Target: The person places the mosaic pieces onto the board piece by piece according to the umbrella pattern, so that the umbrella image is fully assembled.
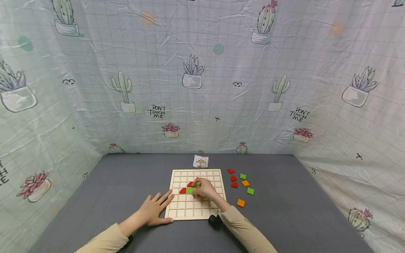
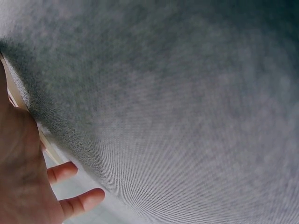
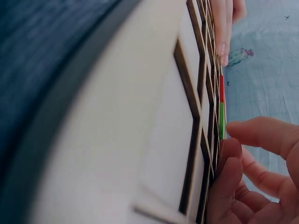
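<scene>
A pale wooden grid board [image 1: 186, 213] lies on the grey table. Flat on its left edge rests my left hand [image 1: 153, 209], fingers spread and thumb near the front corner. My right hand [image 1: 205, 189] is over the middle of the board, its fingers bent down among the coloured pieces. Beside its fingertips are a red quarter-round piece [image 1: 182, 190] and a green square piece [image 1: 189, 190] in one row. Farther back, another red piece [image 1: 190, 184] and green piece [image 1: 198, 184] are partly covered by that hand. I cannot tell whether its fingertips pinch a piece.
Behind the board lies a small picture card [image 1: 200, 161] with a coloured pattern. Right of the board are scattered loose red pieces [image 1: 233, 178], green squares [image 1: 250, 191] and orange squares [image 1: 241, 203]. A cactus-print curtain [image 1: 202, 116] encloses the table's back and sides.
</scene>
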{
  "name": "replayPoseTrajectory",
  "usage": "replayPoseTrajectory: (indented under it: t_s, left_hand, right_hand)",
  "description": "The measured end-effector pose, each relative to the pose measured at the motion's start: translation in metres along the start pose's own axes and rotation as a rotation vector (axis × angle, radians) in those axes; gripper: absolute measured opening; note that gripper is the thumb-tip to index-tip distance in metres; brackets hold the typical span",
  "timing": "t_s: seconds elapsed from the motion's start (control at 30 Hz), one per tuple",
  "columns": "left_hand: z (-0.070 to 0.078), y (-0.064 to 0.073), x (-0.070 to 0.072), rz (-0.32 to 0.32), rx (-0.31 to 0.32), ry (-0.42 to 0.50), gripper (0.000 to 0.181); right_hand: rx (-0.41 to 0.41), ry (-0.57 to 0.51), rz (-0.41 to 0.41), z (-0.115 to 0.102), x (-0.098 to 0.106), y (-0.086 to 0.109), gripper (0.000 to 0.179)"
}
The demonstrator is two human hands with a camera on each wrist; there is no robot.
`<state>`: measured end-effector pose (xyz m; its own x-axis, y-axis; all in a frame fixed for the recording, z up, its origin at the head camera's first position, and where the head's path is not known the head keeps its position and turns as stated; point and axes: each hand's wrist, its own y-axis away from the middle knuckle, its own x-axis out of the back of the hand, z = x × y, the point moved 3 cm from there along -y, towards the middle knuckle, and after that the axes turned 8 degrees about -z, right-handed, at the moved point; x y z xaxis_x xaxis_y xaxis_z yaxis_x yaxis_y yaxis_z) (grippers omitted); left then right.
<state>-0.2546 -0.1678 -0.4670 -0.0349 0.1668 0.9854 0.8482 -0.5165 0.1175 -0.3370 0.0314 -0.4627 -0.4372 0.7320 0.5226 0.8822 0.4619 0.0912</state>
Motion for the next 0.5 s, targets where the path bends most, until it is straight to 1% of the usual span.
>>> replayPoseTrajectory:
  t_s: [0.23,0.3,0.4,0.5]
  left_hand:
    - [-0.001,0.000,0.001,-0.009,-0.005,0.018,0.081]
    - [-0.001,-0.001,0.001,-0.013,-0.009,0.027,0.081]
    - [-0.001,-0.001,0.000,-0.014,-0.012,0.026,0.082]
    - [-0.002,-0.002,-0.001,-0.013,-0.011,0.019,0.082]
  right_hand:
    - [0.068,-0.063,-0.058,0.003,0.004,0.003,0.023]
    - [0.088,-0.048,-0.077,0.004,0.007,0.006,0.023]
    - [0.114,0.005,-0.098,0.006,0.012,0.012,0.021]
    - [0.130,0.041,-0.099,0.008,0.020,0.020,0.021]
